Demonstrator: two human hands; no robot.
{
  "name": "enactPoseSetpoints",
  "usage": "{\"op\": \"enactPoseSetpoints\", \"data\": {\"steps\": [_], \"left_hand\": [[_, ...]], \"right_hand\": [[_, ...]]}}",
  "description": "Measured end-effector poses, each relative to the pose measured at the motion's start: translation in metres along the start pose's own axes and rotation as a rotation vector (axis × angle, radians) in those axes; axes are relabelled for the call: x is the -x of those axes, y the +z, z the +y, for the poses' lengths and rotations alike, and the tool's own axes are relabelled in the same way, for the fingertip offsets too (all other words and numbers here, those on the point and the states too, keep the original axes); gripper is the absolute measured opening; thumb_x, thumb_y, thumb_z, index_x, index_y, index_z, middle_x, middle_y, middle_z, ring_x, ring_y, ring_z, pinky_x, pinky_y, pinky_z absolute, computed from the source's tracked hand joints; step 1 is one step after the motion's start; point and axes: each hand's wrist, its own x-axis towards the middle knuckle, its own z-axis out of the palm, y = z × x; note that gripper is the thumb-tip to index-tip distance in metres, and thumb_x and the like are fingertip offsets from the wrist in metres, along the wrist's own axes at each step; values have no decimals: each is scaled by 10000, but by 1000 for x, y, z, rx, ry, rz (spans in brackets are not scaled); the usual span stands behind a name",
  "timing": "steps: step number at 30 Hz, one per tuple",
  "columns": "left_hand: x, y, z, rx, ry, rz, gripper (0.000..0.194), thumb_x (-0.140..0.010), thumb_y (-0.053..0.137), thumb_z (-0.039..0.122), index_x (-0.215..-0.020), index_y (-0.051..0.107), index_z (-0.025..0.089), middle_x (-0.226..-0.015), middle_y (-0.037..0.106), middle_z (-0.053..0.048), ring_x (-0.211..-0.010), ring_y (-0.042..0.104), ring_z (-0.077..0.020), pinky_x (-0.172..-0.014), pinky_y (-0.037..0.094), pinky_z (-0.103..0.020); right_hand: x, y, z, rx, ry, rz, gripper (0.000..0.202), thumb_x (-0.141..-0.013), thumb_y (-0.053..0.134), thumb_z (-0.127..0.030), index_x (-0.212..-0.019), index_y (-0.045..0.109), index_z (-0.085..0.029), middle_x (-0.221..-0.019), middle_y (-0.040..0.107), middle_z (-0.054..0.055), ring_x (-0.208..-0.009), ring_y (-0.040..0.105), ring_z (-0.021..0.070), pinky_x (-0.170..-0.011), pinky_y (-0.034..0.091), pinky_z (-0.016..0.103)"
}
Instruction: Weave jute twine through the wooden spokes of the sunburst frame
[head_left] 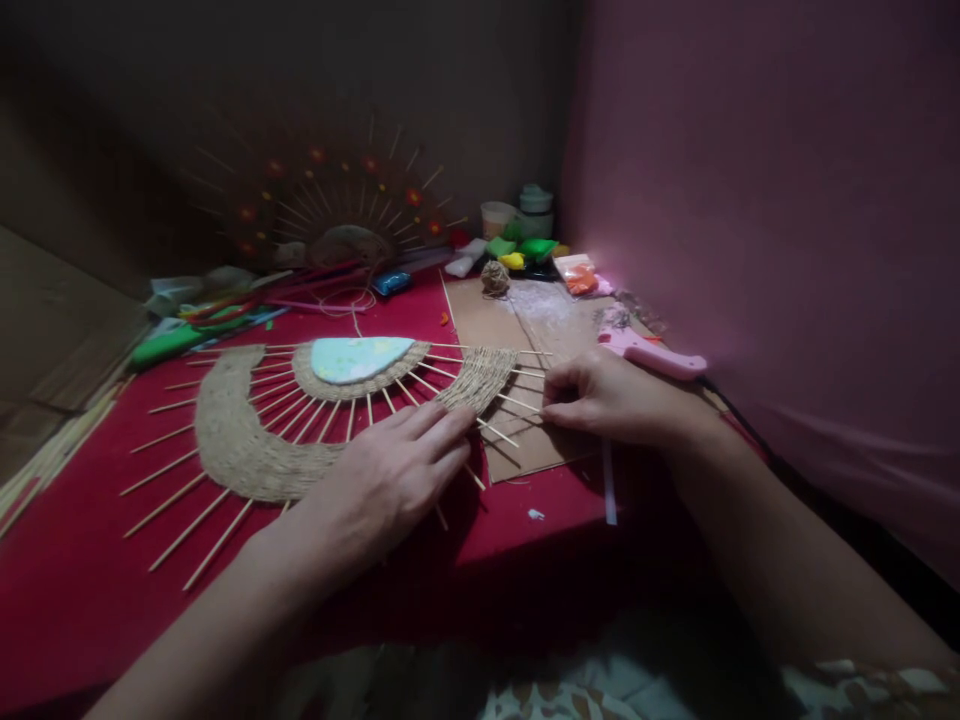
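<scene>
A half-round fan of thin wooden sticks [217, 520] lies on the red cloth. A wide band of woven twine [232, 460] runs across the sticks, and a smaller woven arc edges a pale blue-green half disc [360, 358] at the centre. My left hand [405, 460] rests flat on the lower right of the band, fingers stretched out, covering part of it. At the right end of the fan, my right hand [600, 395] is closed in a pinch beside the stick tips. Whatever is between its fingertips is hidden.
Brown cardboard [532, 440] lies under the fan's right side. Beyond it are a twine ball [495, 278], coloured clay packets [538, 250] and jars [535, 210]. A pink-handled tool [660, 358] lies right. Behind stands another stick fan with red flowers [352, 240]; green-handled scissors [169, 345] lie left.
</scene>
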Motion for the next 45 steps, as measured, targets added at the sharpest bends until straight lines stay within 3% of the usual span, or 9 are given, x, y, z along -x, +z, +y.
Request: {"op": "enactPoseSetpoints", "data": {"steps": [9,13,21,26,29,32,37,41,45], "left_hand": [[1,5,1,23,-3,8,311,-905,353,66,-979,656,79,-1217,597,-155,-1078,546,-265,-876,530,-403],[0,3,0,100,-5,-28,285,-908,358,76,-933,642,96,-1201,593,-148,-1057,543,-250,-867,527,-387],[7,-5,-1,220,-68,-116,250,-896,364,87,-897,612,122,-1079,603,-138,-939,550,-229,-776,511,-361],[14,-17,0,371,-187,-289,230,-883,381,76,-912,592,164,-1057,577,-88,-864,547,-172,-717,474,-296],[3,-27,0,408,-207,-344,199,-897,398,99,-891,583,173,-971,576,-57,-794,537,-145,-682,448,-269],[-19,-27,1,340,-141,-298,212,-921,381,107,-907,584,165,-915,580,-48,-739,521,-135,-643,429,-257],[-50,-1,2,-8,35,-217,157,-884,459,123,-913,612,107,-916,607,-104,-829,558,-219,-755,458,-355],[-54,12,2,-117,61,-179,161,-878,464,128,-915,617,96,-925,615,-119,-839,571,-244,-752,470,-373],[-53,11,0,-95,57,-172,163,-879,467,136,-919,621,99,-905,611,-111,-811,561,-225,-722,463,-346]], "right_hand": [[-14,18,10,295,-22,421,162,-834,537,-235,-852,683,-167,-761,687,56,-663,578,146,-605,390,267],[-28,25,16,494,-27,511,197,-863,512,-276,-880,684,-181,-853,703,80,-729,597,186,-611,370,293],[-36,16,8,278,-18,295,88,-776,578,-169,-763,664,-184,-720,664,44,-651,555,139,-591,374,261],[-25,22,0,159,16,255,94,-791,572,-167,-767,663,-177,-712,658,41,-633,548,132,-566,373,259],[-21,26,-2,142,40,268,104,-803,564,-170,-794,667,-178,-710,658,43,-631,546,137,-568,376,266],[-22,27,-2,138,38,275,98,-799,569,-169,-784,665,-177,-717,660,46,-644,548,141,-582,381,269],[-23,27,2,141,-2,299,103,-803,561,-169,-800,663,-176,-706,658,36,-627,540,130,-579,373,257],[-22,27,5,131,-21,322,94,-803,573,-187,-795,667,-184,-699,659,27,-624,542,125,-576,370,247],[-19,23,6,102,-31,316,98,-794,575,-178,-763,667,-188,-700,659,25,-630,545,123,-572,377,243]]}}
